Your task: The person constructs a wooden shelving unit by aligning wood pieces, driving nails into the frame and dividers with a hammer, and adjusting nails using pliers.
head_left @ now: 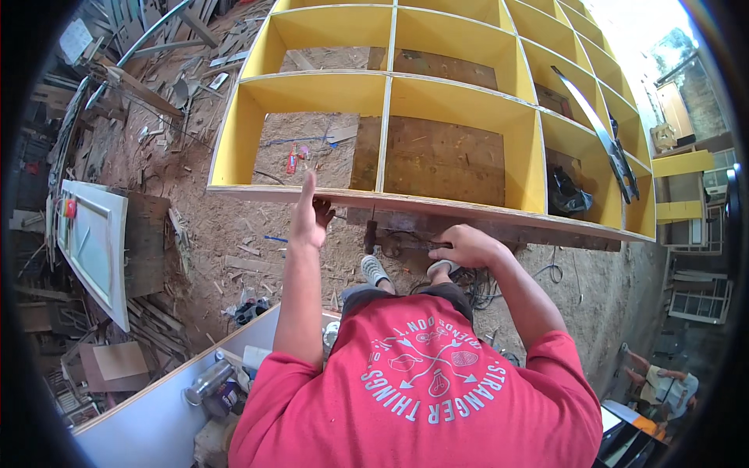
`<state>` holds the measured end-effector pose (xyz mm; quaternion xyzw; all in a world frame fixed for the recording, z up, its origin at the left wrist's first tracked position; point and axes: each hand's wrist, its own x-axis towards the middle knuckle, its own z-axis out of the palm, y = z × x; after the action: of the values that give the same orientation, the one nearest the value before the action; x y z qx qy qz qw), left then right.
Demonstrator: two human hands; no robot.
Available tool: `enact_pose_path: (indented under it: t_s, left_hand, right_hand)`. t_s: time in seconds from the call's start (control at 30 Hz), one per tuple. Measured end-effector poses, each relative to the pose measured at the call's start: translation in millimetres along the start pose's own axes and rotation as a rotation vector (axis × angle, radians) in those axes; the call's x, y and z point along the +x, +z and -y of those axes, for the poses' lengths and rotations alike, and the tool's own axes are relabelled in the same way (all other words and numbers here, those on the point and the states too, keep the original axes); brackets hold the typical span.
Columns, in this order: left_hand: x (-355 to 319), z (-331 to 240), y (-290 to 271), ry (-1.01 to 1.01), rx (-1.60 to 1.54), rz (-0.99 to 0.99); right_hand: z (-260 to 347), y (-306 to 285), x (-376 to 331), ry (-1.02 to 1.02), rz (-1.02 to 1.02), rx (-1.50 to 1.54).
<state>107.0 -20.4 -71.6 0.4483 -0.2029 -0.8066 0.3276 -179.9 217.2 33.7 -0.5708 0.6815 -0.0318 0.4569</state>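
Note:
A large yellow shelving unit (460, 97) with square compartments lies in front of me, its near edge facing me. At that edge, my left hand (310, 218) has its thumb up over the board and its fingers curled below, gripping it. My right hand (468, 246) is closed just below the edge, farther right; whatever its fingers hold is hidden. Between my hands, a dark-handled tool resembling a screwdriver (371, 236) points its thin shaft at the board. A handsaw (597, 129) rests across the dividers on the right. A black plastic bag (569, 191) shows in a compartment near it.
Wood scraps (183, 93) litter the ground on the left, beside a white framed panel (94, 249). Behind me, a white board (148, 425) carries a clear jar (207, 382) and other items. Cables (488, 292) lie near my feet. Another person (663, 386) sits at the lower right.

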Motion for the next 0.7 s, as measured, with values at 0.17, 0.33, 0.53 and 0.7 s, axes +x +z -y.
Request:
enact_pose_path:
  t_s: [0.17, 0.33, 0.53, 0.7]
  left_hand:
    - [11, 13, 18, 0.131, 0.008, -0.135]
    - [6, 14, 23, 0.159, -0.041, -0.129]
    - [3, 14, 25, 0.164, -0.059, -0.136]
    - [0, 15, 28, 0.155, -0.057, -0.146]
  right_hand:
    - [-7, 20, -3, -0.225, 0.113, 0.122]
    - [-4, 8, 0, -0.056, 0.022, 0.056]
    - [-1, 21, -4, -0.208, 0.224, 0.097]
    - [-5, 19, -1, -0.149, -0.051, 0.114]
